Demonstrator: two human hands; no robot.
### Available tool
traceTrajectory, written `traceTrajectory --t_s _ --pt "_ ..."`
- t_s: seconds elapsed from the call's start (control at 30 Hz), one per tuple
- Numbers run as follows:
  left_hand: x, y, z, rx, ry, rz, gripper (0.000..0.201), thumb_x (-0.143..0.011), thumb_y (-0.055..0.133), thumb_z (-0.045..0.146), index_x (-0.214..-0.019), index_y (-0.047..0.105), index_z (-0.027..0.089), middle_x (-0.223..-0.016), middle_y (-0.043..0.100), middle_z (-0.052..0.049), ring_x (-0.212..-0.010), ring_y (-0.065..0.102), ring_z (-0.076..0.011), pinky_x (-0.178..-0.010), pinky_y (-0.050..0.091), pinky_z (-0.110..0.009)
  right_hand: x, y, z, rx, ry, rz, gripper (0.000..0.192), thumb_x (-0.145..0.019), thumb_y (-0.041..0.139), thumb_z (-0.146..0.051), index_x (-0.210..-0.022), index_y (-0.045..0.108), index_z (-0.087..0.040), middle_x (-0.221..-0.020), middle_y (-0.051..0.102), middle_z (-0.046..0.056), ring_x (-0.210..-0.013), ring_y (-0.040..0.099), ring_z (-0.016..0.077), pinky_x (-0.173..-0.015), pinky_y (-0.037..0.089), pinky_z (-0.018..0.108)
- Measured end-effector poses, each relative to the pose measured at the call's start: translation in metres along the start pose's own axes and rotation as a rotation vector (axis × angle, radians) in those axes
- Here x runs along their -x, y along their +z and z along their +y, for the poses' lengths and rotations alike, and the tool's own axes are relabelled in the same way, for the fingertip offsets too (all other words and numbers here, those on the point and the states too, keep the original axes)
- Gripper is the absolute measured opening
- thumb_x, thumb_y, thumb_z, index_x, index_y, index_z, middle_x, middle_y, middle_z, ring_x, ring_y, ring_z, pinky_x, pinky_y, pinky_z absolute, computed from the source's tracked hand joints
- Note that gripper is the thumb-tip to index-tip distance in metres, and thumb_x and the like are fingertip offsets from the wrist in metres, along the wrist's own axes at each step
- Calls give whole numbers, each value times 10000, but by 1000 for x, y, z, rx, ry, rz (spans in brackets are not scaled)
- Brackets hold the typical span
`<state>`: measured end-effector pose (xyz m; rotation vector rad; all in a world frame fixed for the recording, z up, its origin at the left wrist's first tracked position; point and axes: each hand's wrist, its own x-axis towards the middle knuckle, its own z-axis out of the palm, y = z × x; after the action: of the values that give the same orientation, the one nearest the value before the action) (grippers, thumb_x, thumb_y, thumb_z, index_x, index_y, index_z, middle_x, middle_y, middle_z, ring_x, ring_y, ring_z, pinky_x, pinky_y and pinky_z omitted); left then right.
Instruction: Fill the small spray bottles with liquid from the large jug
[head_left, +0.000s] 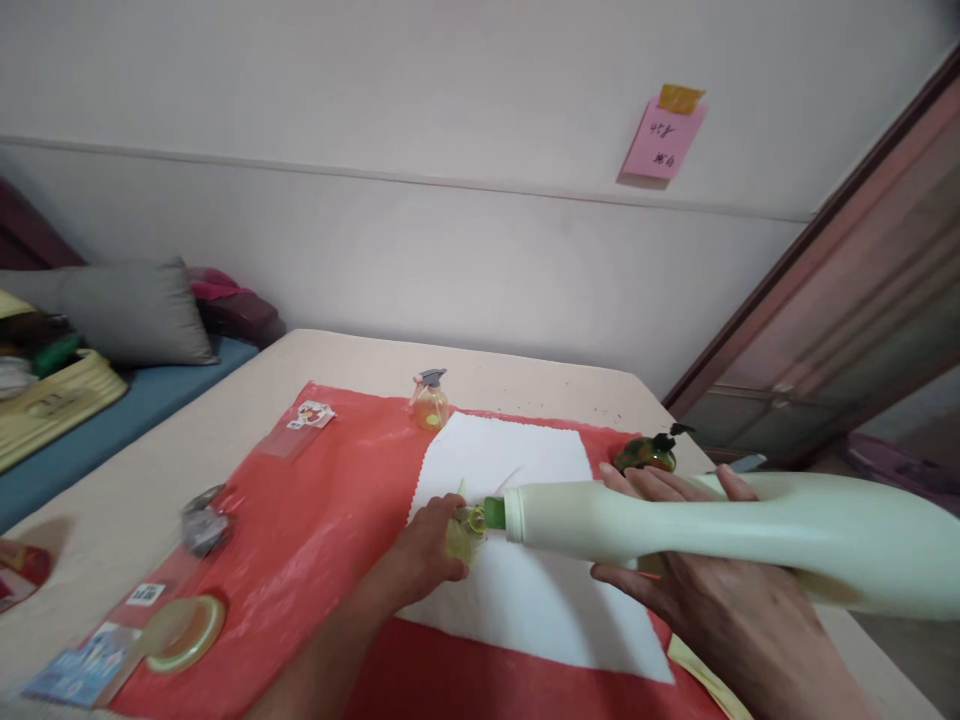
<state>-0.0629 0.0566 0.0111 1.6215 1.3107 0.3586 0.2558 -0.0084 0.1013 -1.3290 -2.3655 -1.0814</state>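
Note:
My right hand (705,590) grips a large pale green plastic bottle (750,535), tipped on its side with its green neck pointing left. The neck meets a small yellowish bottle (463,535) that my left hand (424,555) holds upright on a white cloth (525,600). The cloth lies on a red plastic sheet (315,520) spread over a beige table (150,470).
A small yellow spray bottle (430,402) stands at the sheet's far edge, a green pump bottle (646,452) at the right. A clear packet (300,425), a dark crumpled object (204,525), a round lid (180,632) and a card (75,668) lie left. Bed, pillow, basket beyond.

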Motion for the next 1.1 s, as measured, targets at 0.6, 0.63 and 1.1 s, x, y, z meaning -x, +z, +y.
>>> traceTrajectory --t_s 0.6,0.63,1.1 --pt "-1 -2 3 -29 -5 -14 813 -701 753 177 -1465 477 224 -1499 532 -134 -1306 535 -329 -1034 478 -422 -2 -3 -2 40 -16 -4 661 -1064 498 -555 -1555 521 -114 -1290 707 166 -1207 661 338 -1293 239 650" --pt "-1 -2 3 -36 -3 -11 810 -699 758 172 -1459 482 225 -1497 534 -134 -1309 533 -328 -1040 475 -420 -2 -4 -2 35 -15 -2 672 -1059 506 -565 -1556 520 -114 -1288 708 164 -1206 661 338 -1294 240 649" --pt "1 -1 7 -49 -2 11 814 -694 768 161 -1455 492 242 -1427 579 -94 -1244 569 -292 -1006 483 -368 -5 -5 -3 38 10 13 687 -1083 454 -537 -1642 406 -141 -1311 722 151 -1235 668 327 -1318 225 632"
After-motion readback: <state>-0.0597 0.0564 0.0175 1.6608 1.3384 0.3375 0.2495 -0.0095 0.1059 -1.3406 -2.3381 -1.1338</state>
